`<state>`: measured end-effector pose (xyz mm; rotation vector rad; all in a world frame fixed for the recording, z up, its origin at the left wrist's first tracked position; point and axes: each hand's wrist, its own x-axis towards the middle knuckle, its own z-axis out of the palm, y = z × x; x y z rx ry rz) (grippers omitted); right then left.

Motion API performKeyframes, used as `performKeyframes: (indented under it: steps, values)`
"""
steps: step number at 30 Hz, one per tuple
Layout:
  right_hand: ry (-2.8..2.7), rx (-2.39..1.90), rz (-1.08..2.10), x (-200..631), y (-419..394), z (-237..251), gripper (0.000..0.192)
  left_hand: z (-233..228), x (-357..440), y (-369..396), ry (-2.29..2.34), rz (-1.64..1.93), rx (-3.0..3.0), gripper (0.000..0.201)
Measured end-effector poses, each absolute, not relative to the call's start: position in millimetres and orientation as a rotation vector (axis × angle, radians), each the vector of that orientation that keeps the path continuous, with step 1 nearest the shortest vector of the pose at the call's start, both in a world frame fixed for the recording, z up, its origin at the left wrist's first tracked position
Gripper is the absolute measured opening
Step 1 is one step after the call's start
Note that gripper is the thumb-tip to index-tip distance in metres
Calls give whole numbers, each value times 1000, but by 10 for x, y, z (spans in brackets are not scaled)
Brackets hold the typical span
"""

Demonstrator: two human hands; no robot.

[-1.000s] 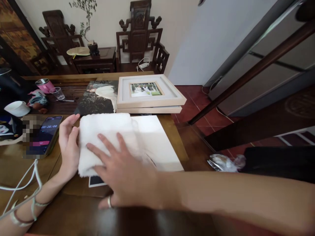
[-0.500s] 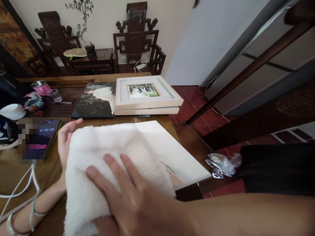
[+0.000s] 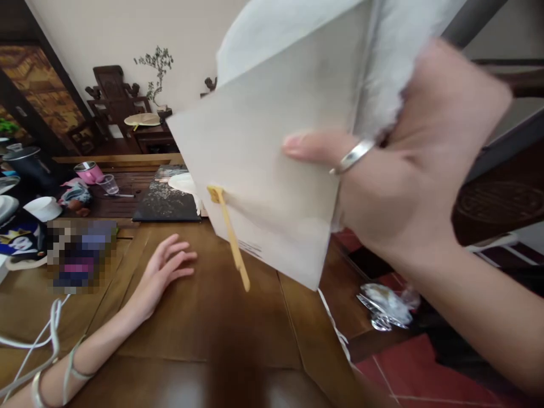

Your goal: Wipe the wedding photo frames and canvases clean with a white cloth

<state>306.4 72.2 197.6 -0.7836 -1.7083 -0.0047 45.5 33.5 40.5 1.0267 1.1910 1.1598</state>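
Observation:
My right hand (image 3: pixel 408 170) holds a large white photo panel (image 3: pixel 272 147) up in the air, close to the camera, its plain back turned to me. A white fluffy cloth (image 3: pixel 391 51) is pinched against the panel under the same hand. A small wooden prop stick (image 3: pixel 229 232) hangs from the panel's back. My left hand (image 3: pixel 164 269) rests flat on the wooden table (image 3: pixel 204 334), fingers spread, holding nothing. A dark photo print (image 3: pixel 165 201) lies on the table behind the raised panel.
A pixelated phone (image 3: pixel 80 255) lies at the left beside a white cable (image 3: pixel 38 334). A pink cup (image 3: pixel 87 171), a clear glass (image 3: pixel 109 184) and a white bowl (image 3: pixel 42 208) stand far left. Crumpled plastic wrap (image 3: pixel 385 306) sits off the table's right edge.
The panel and cloth lay on the table under both hands; now my right hand has lifted them up and turned the panel's back to me. My left hand let go and rests on the table.

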Motion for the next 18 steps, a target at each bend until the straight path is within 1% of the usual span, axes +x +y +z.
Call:
performKeyframes:
  steps: [3, 5, 6, 8, 12, 15, 16, 18]
  values:
    - [-1451, -691, 197, 3039, 854, 1886, 23, 409, 482, 287, 1032, 712, 1044, 51]
    - [-1317, -675, 402, 2982, 891, 1833, 26, 412, 516, 240, 879, 639, 1027, 55]
    - [-1277, -691, 494, 2955, 893, 1814, 28, 413, 539, 214, 799, 664, 994, 55]
    - [-1290, -775, 627, 2925, 865, 1776, 31, 414, 586, 176, 726, 802, 907, 48]
    - [-1495, -941, 739, 2976, 678, 1631, 44, 417, 598, 223, 892, 1075, 683, 32]
    - [-1674, -1015, 706, 3061, 482, 1479, 49, 430, 497, 349, 1101, 1263, 606, 29]
    - [-1788, -1032, 620, 3089, 430, 1433, 48, 435, 451, 391, 1172, 1294, 591, 31]
    - [-2067, -1017, 280, 3149, 369, 1347, 48, 447, 363, 456, 1291, 1314, 564, 36]
